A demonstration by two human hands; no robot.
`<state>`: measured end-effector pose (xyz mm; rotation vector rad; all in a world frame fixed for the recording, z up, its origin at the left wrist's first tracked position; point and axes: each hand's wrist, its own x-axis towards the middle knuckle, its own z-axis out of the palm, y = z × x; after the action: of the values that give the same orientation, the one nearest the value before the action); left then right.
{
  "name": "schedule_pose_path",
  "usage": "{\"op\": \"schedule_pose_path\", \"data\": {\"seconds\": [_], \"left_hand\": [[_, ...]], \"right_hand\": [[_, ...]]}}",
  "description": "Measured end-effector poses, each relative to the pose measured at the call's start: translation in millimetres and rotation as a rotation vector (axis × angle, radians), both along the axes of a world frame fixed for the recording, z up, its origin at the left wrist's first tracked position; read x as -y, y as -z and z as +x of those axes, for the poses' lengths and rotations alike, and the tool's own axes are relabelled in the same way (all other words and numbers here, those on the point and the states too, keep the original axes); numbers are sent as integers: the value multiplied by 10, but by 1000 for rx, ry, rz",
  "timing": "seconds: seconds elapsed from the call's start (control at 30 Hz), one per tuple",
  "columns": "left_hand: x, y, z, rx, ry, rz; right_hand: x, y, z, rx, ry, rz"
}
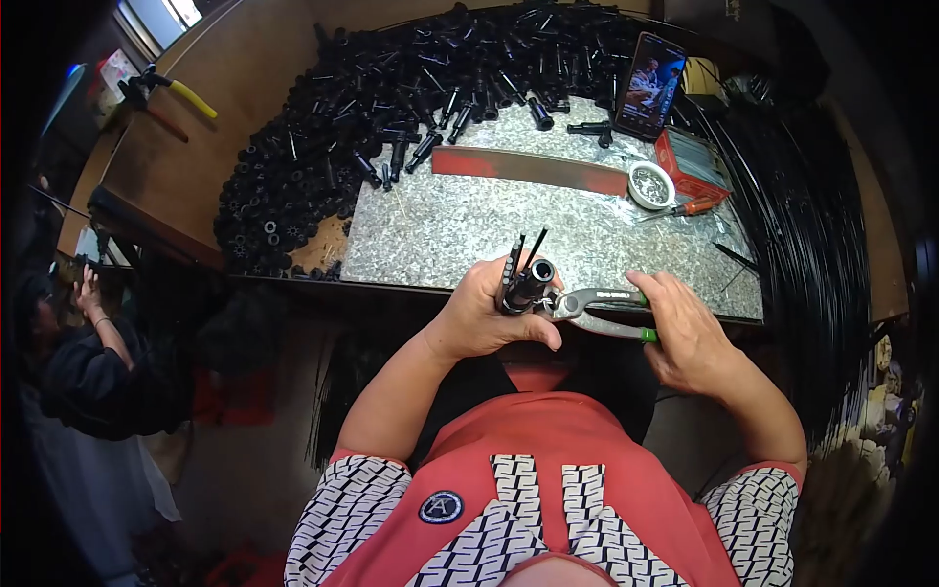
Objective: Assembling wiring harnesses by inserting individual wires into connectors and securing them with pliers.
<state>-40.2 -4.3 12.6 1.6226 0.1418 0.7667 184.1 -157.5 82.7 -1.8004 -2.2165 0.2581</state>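
My left hand (pixel 477 318) is wrapped round a black tubular part (pixel 529 288), held near the front edge of the worktop, its round hollow end facing up. Thin black strips (pixel 534 248) stick up beside the tube. Green-handled pliers (pixel 591 299) reach in from the right, with their jaws against the side of the tube; exactly what they bite on is too small to tell. Closed about the handle ends is my right hand (pixel 693 338), the two handles somewhat spread.
A speckled stone slab (pixel 411 230) carries a long reddish bar (pixel 528 169), a white bowl of small metal bits (pixel 649 186), a red box (pixel 693 164) and a propped phone (pixel 649 86). Black parts (pixel 391 78) heap behind; black rods (pixel 802 215) lie right. Another person (pixel 98 362) sits at left.
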Motion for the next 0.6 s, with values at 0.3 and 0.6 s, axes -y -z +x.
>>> {"op": "schedule_pose_path", "data": {"seconds": [0.3,0.6], "left_hand": [[84,-28,-16,46,34,-281],[129,0,16,172,-7,-410]], "right_hand": [[-89,-7,-5,-205,-74,-322],[-171,350,-133,-367,-19,-197]]}}
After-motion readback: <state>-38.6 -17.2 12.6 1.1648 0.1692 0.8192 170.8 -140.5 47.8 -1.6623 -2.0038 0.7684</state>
